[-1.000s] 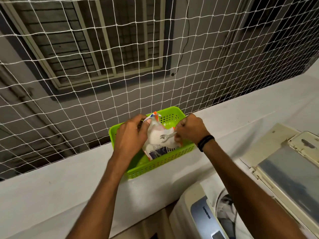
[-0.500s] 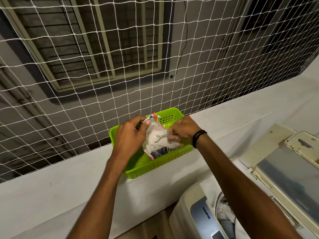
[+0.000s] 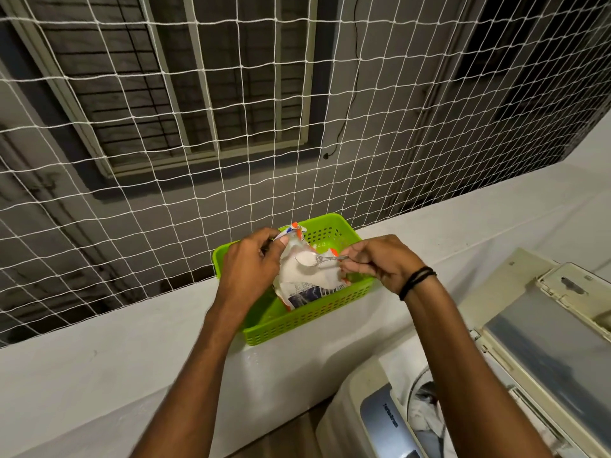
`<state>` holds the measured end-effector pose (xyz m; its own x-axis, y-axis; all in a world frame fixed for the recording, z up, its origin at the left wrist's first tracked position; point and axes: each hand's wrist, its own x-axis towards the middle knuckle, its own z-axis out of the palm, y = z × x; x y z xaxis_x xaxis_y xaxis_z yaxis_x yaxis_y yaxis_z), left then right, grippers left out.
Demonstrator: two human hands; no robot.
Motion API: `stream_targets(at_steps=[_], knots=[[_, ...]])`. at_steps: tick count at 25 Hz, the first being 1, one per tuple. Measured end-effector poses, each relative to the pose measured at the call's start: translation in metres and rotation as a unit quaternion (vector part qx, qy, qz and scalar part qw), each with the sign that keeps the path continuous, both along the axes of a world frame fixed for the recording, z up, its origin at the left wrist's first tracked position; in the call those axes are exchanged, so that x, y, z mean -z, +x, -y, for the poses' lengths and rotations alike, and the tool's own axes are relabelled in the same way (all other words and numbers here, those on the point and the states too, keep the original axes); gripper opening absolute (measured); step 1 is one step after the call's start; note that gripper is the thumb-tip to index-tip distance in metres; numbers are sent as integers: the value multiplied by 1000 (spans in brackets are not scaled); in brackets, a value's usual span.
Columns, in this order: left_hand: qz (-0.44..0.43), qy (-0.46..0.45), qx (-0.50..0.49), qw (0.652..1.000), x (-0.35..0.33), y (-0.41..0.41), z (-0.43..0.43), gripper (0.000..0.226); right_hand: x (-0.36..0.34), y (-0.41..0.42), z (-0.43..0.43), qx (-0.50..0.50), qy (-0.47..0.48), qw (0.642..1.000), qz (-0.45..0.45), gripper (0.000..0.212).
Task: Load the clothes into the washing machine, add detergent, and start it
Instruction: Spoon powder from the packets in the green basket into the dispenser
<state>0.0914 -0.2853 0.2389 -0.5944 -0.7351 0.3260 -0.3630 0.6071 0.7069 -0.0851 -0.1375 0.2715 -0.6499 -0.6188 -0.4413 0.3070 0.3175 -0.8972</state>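
A white detergent pouch (image 3: 309, 282) with orange and blue print stands in a green plastic basket (image 3: 307, 322) on a white ledge. My left hand (image 3: 251, 262) grips the pouch's top edge. My right hand (image 3: 377, 262) holds a metal spoon (image 3: 319, 259) heaped with white powder just above the pouch's mouth. At the lower right is the top-loading washing machine (image 3: 380, 421) with its lid (image 3: 545, 345) raised, and clothes (image 3: 426, 411) lie inside the drum.
A white rope net (image 3: 198, 160) spans the opening above the ledge (image 3: 99, 358), directly behind the basket. Beyond it is a grey wall with a barred window. The ledge runs left and right of the basket.
My right hand has drawn the spoon out of the pouch, now heaped with white powder, and moved slightly right. The left hand keeps its hold on the pouch.
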Motion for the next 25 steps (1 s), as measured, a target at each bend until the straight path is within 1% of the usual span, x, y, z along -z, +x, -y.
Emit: stream_targets(at_steps=[2, 4, 15, 18, 20, 22, 25], knots=[[7, -4, 0, 1000, -1, 0, 0, 27, 0, -2, -6, 10, -17, 999, 31, 20], [14, -4, 0, 1000, -2, 0, 0, 27, -1, -2, -11, 18, -27, 999, 37, 20], [35, -5, 13, 999, 2, 10, -14, 22, -1, 12, -32, 71, -14, 997, -7, 19], [41, -25, 30, 998, 6, 12, -17, 22, 0, 18, -47, 107, -18, 994, -1, 18], [47, -47, 41, 997, 9, 14, -19, 26, 0, 23, -62, 129, -28, 991, -1, 18], [26, -65, 36, 997, 8, 15, -24, 28, 1, 28, -80, 153, -33, 988, 0, 19], [-54, -56, 33, 996, -2, 14, -51, 24, 5, 35, -115, 212, -33, 977, 3, 18]])
